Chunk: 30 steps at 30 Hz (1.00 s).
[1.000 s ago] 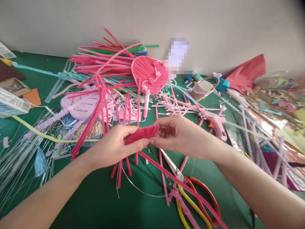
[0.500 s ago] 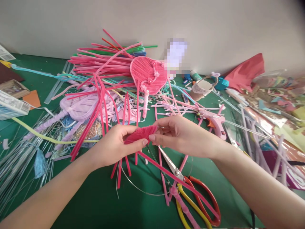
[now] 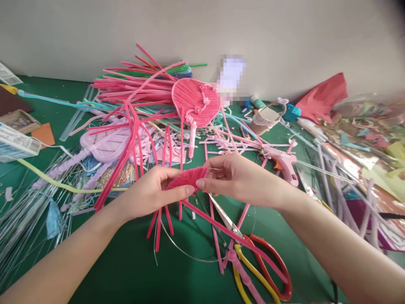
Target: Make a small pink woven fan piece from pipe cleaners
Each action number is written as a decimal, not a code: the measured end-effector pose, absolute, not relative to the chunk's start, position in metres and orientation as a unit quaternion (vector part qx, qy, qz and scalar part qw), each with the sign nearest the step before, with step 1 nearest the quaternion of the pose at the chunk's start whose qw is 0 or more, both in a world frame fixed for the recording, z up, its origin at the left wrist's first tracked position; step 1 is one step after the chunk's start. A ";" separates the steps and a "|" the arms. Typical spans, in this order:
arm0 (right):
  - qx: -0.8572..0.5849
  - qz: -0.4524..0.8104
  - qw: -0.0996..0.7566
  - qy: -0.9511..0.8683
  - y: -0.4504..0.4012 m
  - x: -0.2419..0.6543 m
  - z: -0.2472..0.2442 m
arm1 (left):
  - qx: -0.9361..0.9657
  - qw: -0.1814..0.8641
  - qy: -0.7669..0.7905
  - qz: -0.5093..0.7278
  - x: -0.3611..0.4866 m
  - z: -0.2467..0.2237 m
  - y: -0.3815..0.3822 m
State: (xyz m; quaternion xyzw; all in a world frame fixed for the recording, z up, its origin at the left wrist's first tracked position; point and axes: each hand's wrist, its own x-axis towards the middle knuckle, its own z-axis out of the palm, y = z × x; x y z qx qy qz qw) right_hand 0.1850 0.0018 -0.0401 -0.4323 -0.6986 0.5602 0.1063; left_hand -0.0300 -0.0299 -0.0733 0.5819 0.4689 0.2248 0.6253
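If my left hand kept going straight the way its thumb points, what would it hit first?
Most likely your right hand, whose thumb tip sits just beyond the left hand's thumb, by the end of the pink piece. One view leaves their depth unclear.

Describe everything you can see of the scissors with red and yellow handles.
The scissors lie on the green table, metallic-looking blades pointing away and leftward. One handle is red, the other yellow, both smooth like plastic; the yellow runs out of view. A fuzzy red stem passes over them near the pivot, and a lumpy pink one overlaps the yellow loop. Neither hand holds them.
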 end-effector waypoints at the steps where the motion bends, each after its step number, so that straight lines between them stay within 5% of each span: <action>1: -0.434 0.558 0.103 -0.700 0.002 0.184 -0.040 | 0.580 0.628 0.467 0.226 -0.030 -0.074 -0.030; 20: -0.422 0.567 0.096 -0.701 0.007 0.187 -0.040 | 0.562 0.631 0.474 0.246 -0.027 -0.070 -0.032; 30: -0.517 0.437 0.318 -0.664 -0.008 0.213 -0.023 | 0.548 0.644 0.470 0.253 -0.030 -0.069 -0.030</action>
